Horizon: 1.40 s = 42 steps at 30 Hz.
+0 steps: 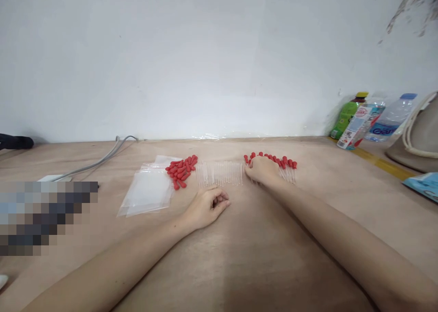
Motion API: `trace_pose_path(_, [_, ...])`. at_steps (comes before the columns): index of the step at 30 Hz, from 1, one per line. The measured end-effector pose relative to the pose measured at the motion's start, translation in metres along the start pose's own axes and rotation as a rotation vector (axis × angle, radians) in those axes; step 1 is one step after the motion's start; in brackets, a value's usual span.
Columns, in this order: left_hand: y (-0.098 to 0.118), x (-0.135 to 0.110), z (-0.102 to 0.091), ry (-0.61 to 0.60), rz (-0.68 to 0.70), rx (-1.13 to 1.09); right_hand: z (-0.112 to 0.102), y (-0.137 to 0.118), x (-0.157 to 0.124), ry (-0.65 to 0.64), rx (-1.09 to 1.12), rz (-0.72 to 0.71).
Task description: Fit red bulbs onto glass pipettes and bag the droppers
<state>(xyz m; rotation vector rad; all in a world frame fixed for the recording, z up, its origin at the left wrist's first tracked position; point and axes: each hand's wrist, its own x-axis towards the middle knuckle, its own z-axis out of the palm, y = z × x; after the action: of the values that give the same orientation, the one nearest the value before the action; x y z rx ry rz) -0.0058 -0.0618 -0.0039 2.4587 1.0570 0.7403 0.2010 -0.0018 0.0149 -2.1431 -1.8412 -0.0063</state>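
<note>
My right hand point(264, 169) is closed at the left end of a row of droppers point(290, 166), clear thin tubes with red rubber bulbs. Its thumb and fingers pinch a dropper whose red bulb point(245, 158) shows just above the fingertips; part of the row is hidden behind the hand. My left hand point(208, 206) rests on the table, loosely curled with thumb and fingers apart, nothing in it. Just beyond it lie several bare clear tubes point(224, 173) side by side. To their left is a pile of loose red rubber bulbs point(181, 169).
Clear plastic bags point(148, 191) lie under and beside the bulb pile. A grey cable point(92, 160) runs across the wooden table point(205, 266) at left, near a blurred-out patch. Bottles point(345, 119), a carton point(359, 125), a beige bag-like object point(420, 134) and a blue packet point(424, 184) are at right.
</note>
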Motion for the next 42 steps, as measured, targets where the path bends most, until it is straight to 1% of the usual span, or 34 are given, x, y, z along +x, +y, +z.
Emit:
trace_pose_path(3, [0.001,0.000,-0.001,-0.010,-0.006,0.009,0.002,0.001,0.001,-0.011,-0.036,0.021])
trace_pose_path(7, [0.001,0.000,-0.001,-0.014,0.001,0.014,0.000,0.000,-0.004,-0.015,-0.052,-0.004])
trace_pose_path(10, [0.001,0.001,-0.001,-0.008,0.011,0.015,-0.001,-0.006,-0.008,-0.017,-0.065,-0.016])
trace_pose_path(15, [0.000,0.000,0.000,-0.004,0.018,0.014,0.001,-0.021,-0.009,-0.069,-0.085,-0.018])
trace_pose_path(19, [0.000,0.000,0.000,-0.001,0.019,0.018,0.002,-0.026,-0.005,-0.101,-0.096,-0.027])
trace_pose_path(22, [0.000,0.001,0.000,-0.006,0.019,0.009,0.003,-0.029,-0.004,-0.101,-0.100,-0.035])
trace_pose_path(25, [0.001,0.000,-0.001,-0.010,0.016,-0.002,0.002,-0.029,-0.010,-0.069,-0.102,-0.039])
trace_pose_path(27, [0.001,-0.002,0.000,0.000,0.013,-0.011,0.000,-0.027,-0.019,-0.031,-0.102,-0.046])
trace_pose_path(29, [0.000,-0.004,-0.001,0.011,0.007,-0.013,0.000,-0.020,-0.032,0.059,-0.121,-0.114])
trace_pose_path(30, [-0.001,-0.005,-0.002,0.016,0.004,-0.002,0.001,-0.015,-0.039,0.140,-0.142,-0.196])
trace_pose_path(32, [-0.004,-0.005,-0.008,0.033,0.008,0.074,0.005,-0.001,-0.053,0.308,-0.178,-0.390])
trace_pose_path(33, [-0.006,-0.004,-0.013,0.046,0.017,0.146,0.007,0.006,-0.059,0.368,-0.168,-0.457])
trace_pose_path(35, [-0.012,0.001,-0.028,0.074,0.038,0.337,0.012,0.023,-0.069,0.449,-0.098,-0.535])
trace_pose_path(37, [-0.021,0.006,-0.048,0.066,0.021,0.503,0.015,0.037,-0.076,0.471,-0.002,-0.574])
trace_pose_path(38, [-0.026,0.009,-0.058,0.023,-0.004,0.529,0.016,0.042,-0.077,0.461,0.045,-0.590])
trace_pose_path(40, [-0.037,0.012,-0.075,-0.026,-0.040,0.530,0.017,0.049,-0.079,0.420,0.114,-0.607])
trace_pose_path(42, [-0.047,0.013,-0.084,-0.060,-0.062,0.489,0.016,0.050,-0.079,0.387,0.153,-0.607])
